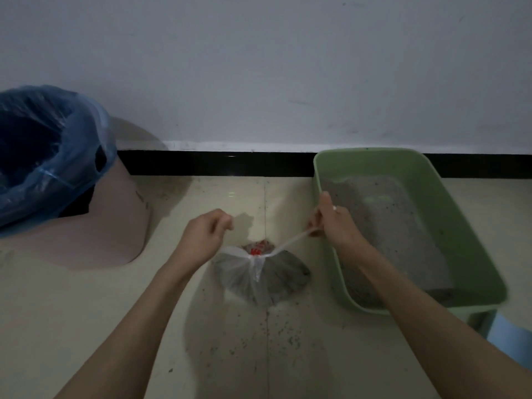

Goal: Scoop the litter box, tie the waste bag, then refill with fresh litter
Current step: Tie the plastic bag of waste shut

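Observation:
A clear plastic waste bag [260,276] full of grey litter lies on the floor between my arms, its neck gathered with red print showing. My right hand [334,223] grips one bag handle, stretched taut up and to the right. My left hand [205,236] has curled fingers at the bag's left side; the strand it pinches is barely visible. The green litter box [460,226] stands to the right with grey litter inside.
A pinkish bin [115,237] lined with a blue bag [43,156] stands at the left against the wall. Litter grains are scattered on the tiled floor near me. A light blue object [509,341] sits at the lower right, behind the litter box.

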`<state>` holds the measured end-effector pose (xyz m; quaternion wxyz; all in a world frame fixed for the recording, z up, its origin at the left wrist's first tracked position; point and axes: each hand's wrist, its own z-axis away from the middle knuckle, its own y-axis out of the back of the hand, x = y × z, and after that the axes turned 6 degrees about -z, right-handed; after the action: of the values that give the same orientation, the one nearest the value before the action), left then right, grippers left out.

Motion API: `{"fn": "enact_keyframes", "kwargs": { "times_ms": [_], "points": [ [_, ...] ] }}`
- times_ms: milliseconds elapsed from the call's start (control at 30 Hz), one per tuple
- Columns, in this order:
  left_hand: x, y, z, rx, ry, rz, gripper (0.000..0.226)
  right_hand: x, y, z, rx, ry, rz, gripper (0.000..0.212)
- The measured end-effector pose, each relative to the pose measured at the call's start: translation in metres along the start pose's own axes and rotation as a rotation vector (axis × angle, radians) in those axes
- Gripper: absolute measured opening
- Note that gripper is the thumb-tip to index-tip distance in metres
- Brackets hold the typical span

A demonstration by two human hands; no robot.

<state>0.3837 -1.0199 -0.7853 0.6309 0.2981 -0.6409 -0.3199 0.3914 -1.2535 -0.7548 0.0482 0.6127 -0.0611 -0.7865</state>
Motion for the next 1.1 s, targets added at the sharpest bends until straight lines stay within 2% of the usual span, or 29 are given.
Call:
{"fn": "enact_keyframes", "kwargs": {
  "times_ms": [67,100,167,233,333,400,467,567,667,733,800,900,1000,1100],
  "points": [
    [0.019,-0.005,0.001,-0.167,-0.022,-0.073,0.006,-0.014,-0.001,0.0,-0.052,0.088,0.271,0.063],
    [0.029,-0.006,0.0,-0.227,-0.031,-0.109,0.014,-0.021,-0.002,0.0,-0.071,0.116,0.337,0.063],
    [0.047,-0.009,-0.005,-0.321,-0.062,-0.162,0.037,-0.028,-0.008,-0.001,-0.132,0.089,0.282,0.063],
    [0.065,-0.012,-0.01,-0.41,-0.072,-0.148,0.045,-0.034,-0.015,-0.001,-0.165,0.036,0.199,0.061],
    [0.079,-0.018,-0.014,-0.478,-0.045,0.065,0.018,-0.039,-0.015,-0.003,-0.145,0.001,0.091,0.057],
    [0.077,-0.019,-0.016,-0.42,0.06,0.239,0.026,-0.032,-0.012,-0.005,-0.078,-0.036,-0.035,0.052],
    [0.07,-0.016,-0.018,-0.366,0.218,0.436,0.032,-0.015,-0.012,-0.003,-0.069,-0.121,0.019,0.043],
    [0.061,-0.009,-0.021,-0.327,0.431,0.731,0.029,0.018,-0.024,0.007,-0.256,-0.288,0.135,0.034],
    [0.058,-0.005,-0.022,-0.339,0.592,0.972,0.029,0.034,-0.043,0.012,-0.35,-0.36,-0.001,0.04],
    [0.055,-0.003,-0.024,-0.354,0.687,1.126,0.031,0.038,-0.055,0.014,-0.386,-0.329,0.008,0.028],
    [0.053,-0.001,-0.025,-0.337,0.772,1.26,0.034,0.042,-0.068,0.017,-0.385,-0.249,0.147,0.02],
    [0.052,0.0,-0.027,-0.298,0.897,1.459,0.037,0.053,-0.088,0.021,-0.265,-0.067,0.449,0.029],
    [0.048,0.001,-0.027,-0.297,0.967,1.582,0.037,0.059,-0.102,0.022,-0.089,0.164,0.897,0.039],
    [0.036,0.007,-0.029,-0.309,0.974,1.635,0.035,0.056,-0.099,0.017,-0.107,0.238,0.953,0.03]
  ]
}}
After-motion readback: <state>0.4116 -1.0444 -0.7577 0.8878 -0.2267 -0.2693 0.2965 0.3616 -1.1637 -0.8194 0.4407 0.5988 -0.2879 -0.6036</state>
